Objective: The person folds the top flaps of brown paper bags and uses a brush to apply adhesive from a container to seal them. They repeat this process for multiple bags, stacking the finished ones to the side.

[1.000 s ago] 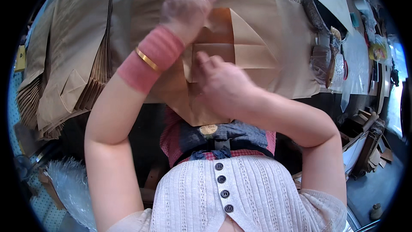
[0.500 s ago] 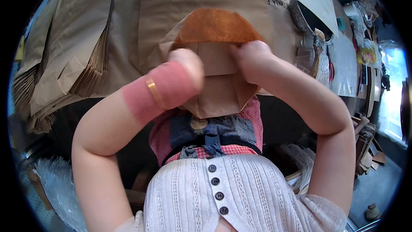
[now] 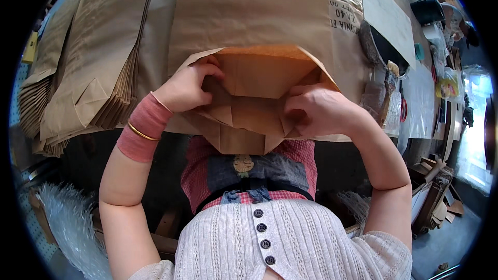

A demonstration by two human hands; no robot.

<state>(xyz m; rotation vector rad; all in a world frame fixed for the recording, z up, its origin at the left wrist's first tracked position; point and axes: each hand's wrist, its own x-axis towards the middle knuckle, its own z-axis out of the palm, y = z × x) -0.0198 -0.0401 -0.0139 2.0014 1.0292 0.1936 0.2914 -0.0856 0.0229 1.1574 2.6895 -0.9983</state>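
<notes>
A large brown paper bag (image 3: 254, 5) lies flat on the table with its near end spread into folds. An orange-brown inner layer shows along the far rim of that opening. My left hand (image 3: 189, 84) reaches into the left corner fold, its thumb and fingers apart and touching the paper. At the right corner my right hand (image 3: 324, 108) has its fingers curled against the folded paper, the fingertips partly hidden. The near flap droops over the table edge toward my lap.
Stacked brown paper bags (image 3: 96, 57) with fanned ends lie on the left. To the right are a brush (image 3: 388, 91), a dark-lined trough (image 3: 381, 39) and a pale board (image 3: 386, 8). Clear plastic strands (image 3: 78, 228) hang below the table at left.
The bag's end has gone from standing raised, with its orange-brown inside showing, to spreading lower and wider. My left hand moved left and my right hand moved slightly right and down.
</notes>
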